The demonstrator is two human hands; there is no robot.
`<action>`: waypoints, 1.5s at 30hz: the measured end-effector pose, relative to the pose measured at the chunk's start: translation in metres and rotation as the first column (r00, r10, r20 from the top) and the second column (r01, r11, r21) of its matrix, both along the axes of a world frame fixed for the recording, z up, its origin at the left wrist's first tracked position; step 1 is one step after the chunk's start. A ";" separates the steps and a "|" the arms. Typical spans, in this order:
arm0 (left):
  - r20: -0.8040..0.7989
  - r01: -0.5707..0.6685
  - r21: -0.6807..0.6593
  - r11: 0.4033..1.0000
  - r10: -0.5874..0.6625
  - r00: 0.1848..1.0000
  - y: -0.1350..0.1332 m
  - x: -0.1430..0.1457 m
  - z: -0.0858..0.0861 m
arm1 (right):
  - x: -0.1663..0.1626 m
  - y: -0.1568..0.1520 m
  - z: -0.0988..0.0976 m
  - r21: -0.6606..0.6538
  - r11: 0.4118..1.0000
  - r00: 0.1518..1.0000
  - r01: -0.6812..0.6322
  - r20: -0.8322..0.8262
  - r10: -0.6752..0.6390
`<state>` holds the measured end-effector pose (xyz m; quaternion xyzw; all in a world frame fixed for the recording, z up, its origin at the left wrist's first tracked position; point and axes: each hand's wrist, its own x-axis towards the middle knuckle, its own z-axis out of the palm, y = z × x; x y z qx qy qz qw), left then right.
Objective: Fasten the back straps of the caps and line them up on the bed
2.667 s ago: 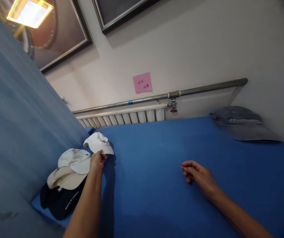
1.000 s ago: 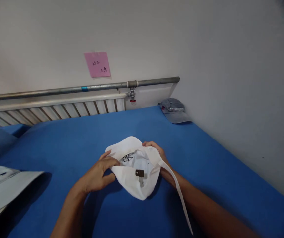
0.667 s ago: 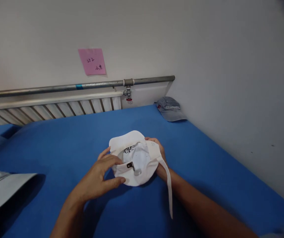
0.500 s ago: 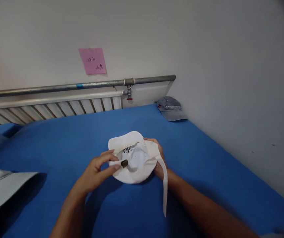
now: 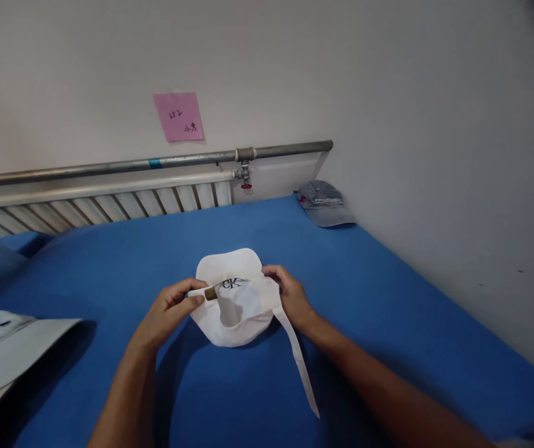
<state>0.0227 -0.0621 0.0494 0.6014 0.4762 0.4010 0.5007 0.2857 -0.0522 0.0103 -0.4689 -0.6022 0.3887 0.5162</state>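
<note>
Between our hands at lower centre, we hold a white cap (image 5: 239, 305), our left hand (image 5: 168, 311) pinching it beside the buckle (image 5: 210, 293), our right hand (image 5: 295, 300) gripping the opposite side, nearer the loose strap (image 5: 296, 353) slanting toward the frame's lower right.

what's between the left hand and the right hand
The head view shows the white cap between the left hand and right hand, held by both, its clasp nearer the left.
</note>
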 end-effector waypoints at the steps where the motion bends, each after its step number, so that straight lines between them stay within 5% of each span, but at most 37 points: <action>1: 0.002 0.012 0.002 1.000 -0.012 1.000 0.000 0.000 0.001 | 0.003 -0.003 0.002 0.098 0.995 0.996 -0.023 0.083 0.015; 3: 0.017 0.027 0.014 1.000 -0.027 0.999 0.001 -0.001 0.002 | 0.009 -0.011 0.009 0.295 0.947 0.971 -0.128 0.233 0.059; 6: 0.046 0.030 -0.004 1.000 -0.030 0.999 0.002 -0.002 0.000 | 0.013 -0.026 0.022 0.526 0.787 0.907 -0.322 0.411 0.097; 8: 0.086 0.005 -0.031 1.000 -0.002 0.996 0.002 -0.002 -0.002 | 0.012 -0.034 0.029 0.613 0.695 0.888 -0.376 0.452 0.082; 11: 0.138 -0.032 -0.049 0.998 0.039 0.990 0.003 -0.002 -0.006 | 0.010 -0.044 0.035 0.628 0.664 0.890 -0.406 0.435 0.132; 13: 0.160 -0.034 -0.054 0.998 0.042 0.986 0.004 -0.001 -0.008 | 0.010 -0.048 0.039 0.570 0.697 0.892 -0.435 0.379 0.246; 16: 0.191 -0.016 -0.074 0.997 0.030 0.981 0.006 0.001 -0.010 | 0.009 -0.053 0.043 0.305 0.836 0.887 -0.457 0.226 0.402; 19: 0.230 0.030 -0.111 0.993 -0.003 0.973 0.004 0.006 -0.011 | 0.006 -0.055 0.044 0.028 0.908 0.908 -0.418 0.013 0.418; 21: 0.246 0.060 -0.138 0.989 -0.024 0.969 0.002 0.010 -0.010 | 0.004 -0.055 0.044 -0.018 0.917 0.909 -0.398 -0.141 0.392; 24: 0.282 0.086 -0.165 0.982 -0.037 0.959 0.000 0.016 -0.007 | 0.001 -0.055 0.047 -0.058 0.908 0.879 -0.415 -0.285 0.383; 31: 0.322 0.117 -0.138 0.984 -0.068 0.944 -0.002 0.025 0.000 | -0.009 -0.054 0.051 -0.228 0.854 0.873 -0.467 -0.271 0.405; 37: 0.380 0.155 -0.320 0.935 -0.023 0.925 -0.006 0.032 0.002 | -0.013 -0.041 0.040 -0.378 0.771 0.832 -0.513 -0.442 0.336; 45: 0.430 0.162 -0.354 0.921 0.006 0.903 -0.006 0.043 0.003 | -0.019 -0.039 0.034 -0.389 0.736 0.799 -0.554 -0.498 0.338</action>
